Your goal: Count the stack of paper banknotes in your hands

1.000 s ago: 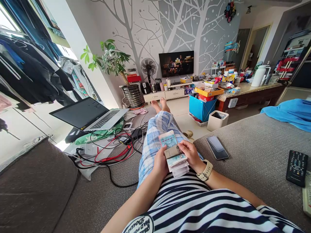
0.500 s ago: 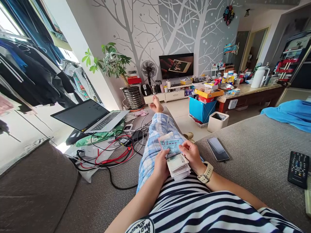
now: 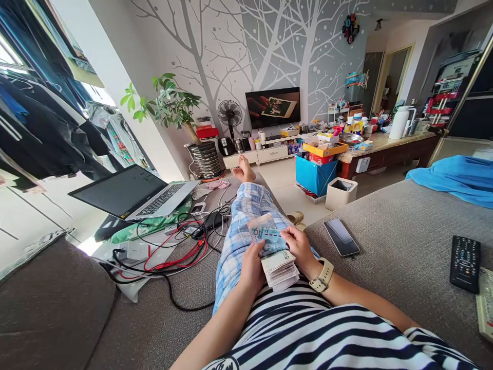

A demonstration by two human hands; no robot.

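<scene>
Over my lap, my left hand (image 3: 253, 266) is closed round a folded stack of banknotes (image 3: 278, 270), its thumb pressed on the upper notes. The near ends of the stack fan out toward my striped shirt. Blue-green banknotes (image 3: 271, 236) with a "10" printed on them stand up at the far side of the stack. My right hand (image 3: 300, 249) pinches the right edge of a blue-green note between thumb and fingers. A cream-coloured watch (image 3: 322, 275) is on my right wrist. How many notes there are, I cannot tell.
On the sofa to the right lie a phone (image 3: 341, 237), a black remote control (image 3: 465, 263) and a blue cloth (image 3: 456, 177). At the left are an open laptop (image 3: 164, 200) and tangled red and black cables (image 3: 188, 257). A waste bin (image 3: 341, 193) stands beyond the sofa edge.
The view has shifted slightly to the right. My right hand still pinches the note, which has moved a little against the stack; the near ends of the stack look more spread out.
</scene>
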